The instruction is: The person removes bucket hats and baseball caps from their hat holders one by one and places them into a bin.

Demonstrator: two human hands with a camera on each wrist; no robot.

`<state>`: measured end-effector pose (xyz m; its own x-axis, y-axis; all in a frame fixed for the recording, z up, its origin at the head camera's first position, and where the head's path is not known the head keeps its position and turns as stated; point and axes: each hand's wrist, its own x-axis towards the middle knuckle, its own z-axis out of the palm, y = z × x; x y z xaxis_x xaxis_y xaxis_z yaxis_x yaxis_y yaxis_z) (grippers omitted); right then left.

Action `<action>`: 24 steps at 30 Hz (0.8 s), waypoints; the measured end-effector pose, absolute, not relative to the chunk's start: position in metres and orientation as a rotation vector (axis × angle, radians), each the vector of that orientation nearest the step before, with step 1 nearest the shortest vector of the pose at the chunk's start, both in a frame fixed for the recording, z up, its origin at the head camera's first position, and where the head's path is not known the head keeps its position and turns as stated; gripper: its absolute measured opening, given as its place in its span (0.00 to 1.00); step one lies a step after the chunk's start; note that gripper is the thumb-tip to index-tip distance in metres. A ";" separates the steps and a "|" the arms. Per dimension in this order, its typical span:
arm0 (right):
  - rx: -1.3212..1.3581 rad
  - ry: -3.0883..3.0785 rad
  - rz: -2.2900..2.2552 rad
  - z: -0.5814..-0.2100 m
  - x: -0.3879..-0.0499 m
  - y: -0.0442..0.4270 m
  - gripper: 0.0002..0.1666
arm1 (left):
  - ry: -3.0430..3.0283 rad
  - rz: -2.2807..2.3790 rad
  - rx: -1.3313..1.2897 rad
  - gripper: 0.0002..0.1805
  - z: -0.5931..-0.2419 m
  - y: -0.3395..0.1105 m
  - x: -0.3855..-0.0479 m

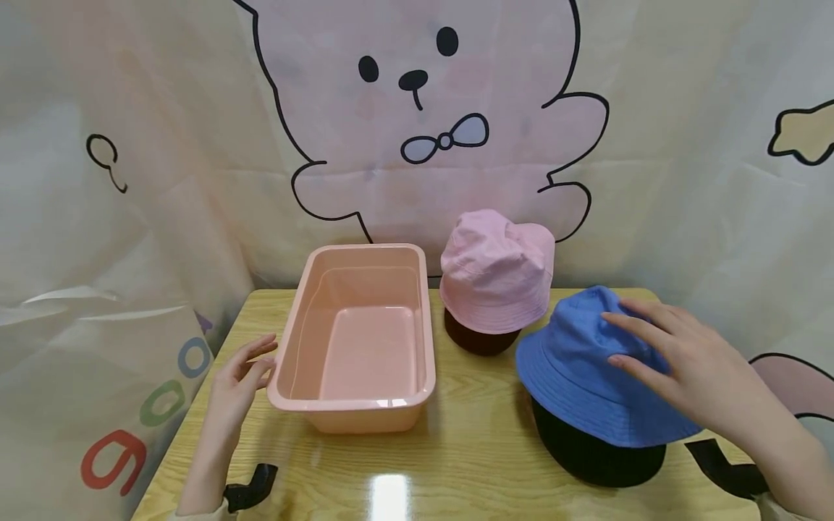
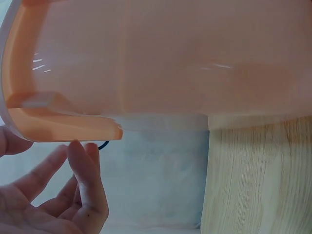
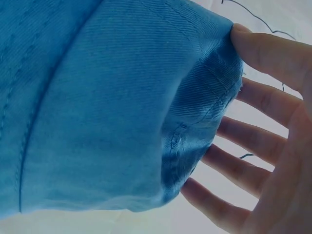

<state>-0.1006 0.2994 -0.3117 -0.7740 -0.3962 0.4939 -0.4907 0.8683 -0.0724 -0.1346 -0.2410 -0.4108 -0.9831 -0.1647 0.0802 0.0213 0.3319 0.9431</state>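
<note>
A blue bucket hat [image 1: 586, 362] sits tilted on a dark rounded stand [image 1: 596, 456] at the right of the table. My right hand [image 1: 684, 354] rests on its crown with fingers spread and fairly straight; the right wrist view shows the fingertips [image 3: 240, 31] against the dented top of the hat [image 3: 112, 107]. At the left, a pink plastic basin [image 1: 352, 404] has nothing inside. My left hand [image 1: 242, 376] is at its left rim, fingers loosely bent. In the left wrist view, the fingertips [image 2: 78, 148] are just at the rim's edge, not wrapped round it.
A pink bucket hat [image 1: 498, 275] on a dark brown stand [image 1: 481, 339] stands between the basin and the blue hat, near the back edge. Under everything is a wood-grain table [image 1: 482, 449]. A cartoon-printed curtain [image 1: 684, 181] hangs behind it.
</note>
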 end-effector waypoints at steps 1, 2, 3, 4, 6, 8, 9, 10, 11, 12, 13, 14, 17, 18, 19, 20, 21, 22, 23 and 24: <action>0.652 -2.568 0.264 -0.311 -0.101 0.299 0.36 | -2.423 -1.750 0.120 0.24 -0.411 -0.242 -0.135; 0.656 -2.571 0.259 -0.310 -0.102 0.299 0.36 | -2.416 -1.780 0.112 0.25 -0.411 -0.243 -0.135; 0.659 -2.575 0.253 -0.309 -0.102 0.299 0.35 | -2.408 -1.809 0.104 0.25 -0.411 -0.244 -0.136; 0.661 -2.578 0.244 -0.308 -0.103 0.299 0.35 | -2.405 -1.829 0.099 0.26 -0.412 -0.245 -0.136; 0.670 -2.584 0.232 -0.307 -0.104 0.299 0.34 | -2.398 -1.859 0.089 0.26 -0.412 -0.246 -0.136; 0.678 -2.585 0.216 -0.307 -0.105 0.299 0.33 | -2.382 -1.898 0.077 0.26 -0.412 -0.248 -0.137; 0.684 -2.584 0.208 -0.306 -0.105 0.299 0.33 | -2.379 -1.912 0.071 0.26 -0.412 -0.248 -0.137; 0.689 -2.583 0.200 -0.306 -0.105 0.299 0.33 | -2.386 -1.915 0.062 0.26 -0.413 -0.249 -0.136; 0.697 -2.580 0.195 -0.306 -0.105 0.300 0.33 | -2.384 -1.931 0.052 0.26 -0.413 -0.249 -0.137; 0.706 -2.574 0.188 -0.306 -0.105 0.300 0.33 | -2.383 -1.944 0.046 0.26 -0.414 -0.249 -0.137; 0.720 -2.566 0.183 -0.306 -0.105 0.301 0.33 | -2.378 -1.959 0.039 0.26 -0.414 -0.249 -0.137; 0.731 -2.561 0.178 -0.306 -0.106 0.302 0.33 | -2.377 -1.967 0.030 0.26 -0.415 -0.250 -0.137; 0.773 -2.532 0.155 -0.306 -0.107 0.304 0.32 | -2.353 -2.005 0.011 0.25 -0.416 -0.250 -0.136; 0.789 -2.521 0.148 -0.306 -0.108 0.304 0.31 | -2.345 -2.016 0.009 0.25 -0.416 -0.251 -0.136; 0.804 -2.511 0.140 -0.306 -0.109 0.304 0.30 | -2.340 -2.022 0.004 0.25 -0.416 -0.251 -0.135; 0.815 -2.504 0.134 -0.306 -0.109 0.305 0.30 | -2.340 -2.025 0.003 0.25 -0.415 -0.251 -0.135; 0.827 -2.496 0.127 -0.307 -0.110 0.305 0.29 | -2.342 -2.030 0.005 0.25 -0.415 -0.252 -0.134; 0.838 -2.490 0.124 -0.307 -0.110 0.305 0.28 | -2.354 -2.030 0.003 0.25 -0.415 -0.252 -0.134; 0.845 -2.485 0.122 -0.307 -0.111 0.306 0.27 | -2.364 -2.034 0.005 0.25 -0.414 -0.253 -0.134; 0.850 -2.482 0.120 -0.307 -0.111 0.306 0.27 | -2.375 -2.035 0.008 0.25 -0.414 -0.253 -0.134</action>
<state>-0.1110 0.3064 -0.3071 -0.6743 -0.5493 0.4935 -0.5943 0.8004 0.0788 -0.1341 -0.2533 -0.4141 -0.9999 -0.0128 0.0072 0.0051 0.1531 0.9882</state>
